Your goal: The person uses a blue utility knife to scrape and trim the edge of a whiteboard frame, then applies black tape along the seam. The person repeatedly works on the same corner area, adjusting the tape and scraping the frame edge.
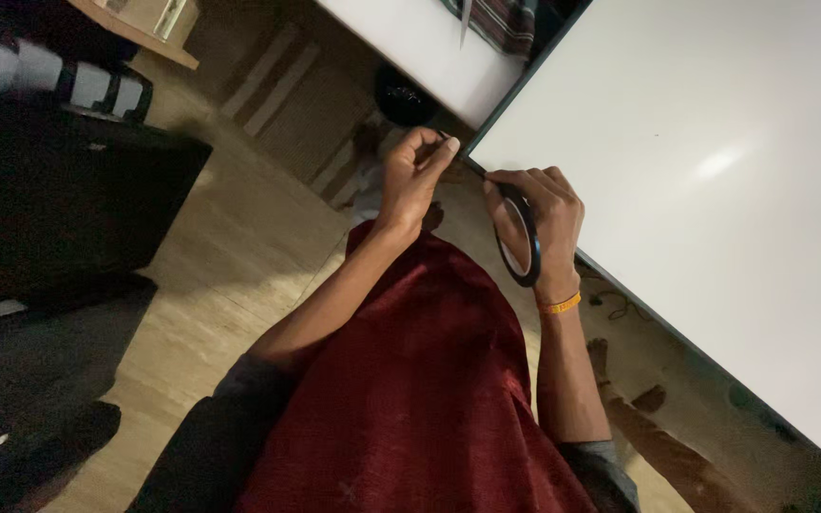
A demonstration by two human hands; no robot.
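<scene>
Though dim: tape roll (519,237), half-hidden

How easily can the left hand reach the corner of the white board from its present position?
Probably yes. The left hand pinches the tape end beside the white board corner, and nothing lies between them. The right hand holds the tape roll to one side.

White board (715,190) runs off the right edge (tape roll (522,249) half hidden behind fingers (542,195))
</scene>
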